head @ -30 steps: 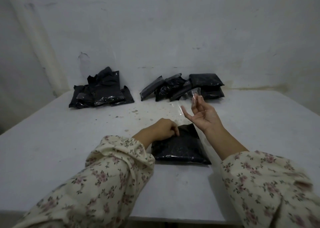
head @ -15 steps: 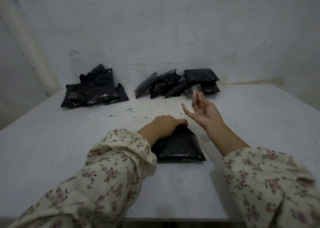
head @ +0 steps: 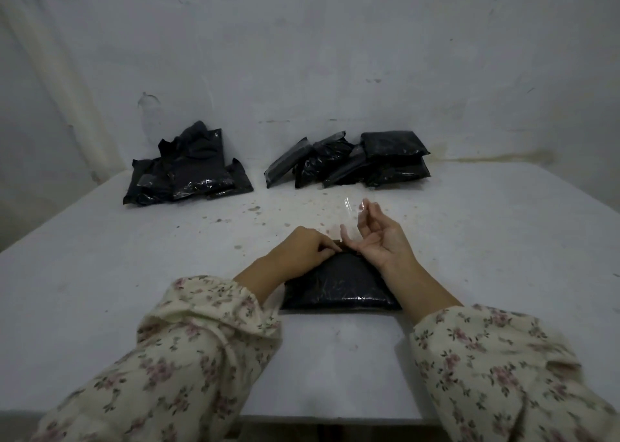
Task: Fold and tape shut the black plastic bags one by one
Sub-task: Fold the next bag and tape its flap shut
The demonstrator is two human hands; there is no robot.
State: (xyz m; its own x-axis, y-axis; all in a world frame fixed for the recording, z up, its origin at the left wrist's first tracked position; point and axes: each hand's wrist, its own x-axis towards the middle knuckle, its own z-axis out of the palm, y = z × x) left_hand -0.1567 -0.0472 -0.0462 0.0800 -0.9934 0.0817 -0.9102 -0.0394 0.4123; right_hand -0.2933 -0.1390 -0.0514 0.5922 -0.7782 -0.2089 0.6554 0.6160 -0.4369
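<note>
White surface (head: 100, 273) extends back to a stained white wall (head: 335, 55). The black plastic bag (head: 339, 287) lies flat on the surface directly in front of me, between my two forearms. My left hand (head: 302, 253) rests on the bag's far edge, knuckles up, fingers curled onto the plastic and gripping it there. My right hand (head: 382, 243) is just beside it, palm up, wrist over the bag's far right corner. Its raised fingertips pinch a clear tape strip (head: 350, 206), which hangs above the surface, apart from the bag. Against the wall sit a left pile of black bags (head: 191, 173) and a right pile of black bags (head: 392, 146), well apart from my hands. Both arms wear floral sleeves (head: 201, 341).
</note>
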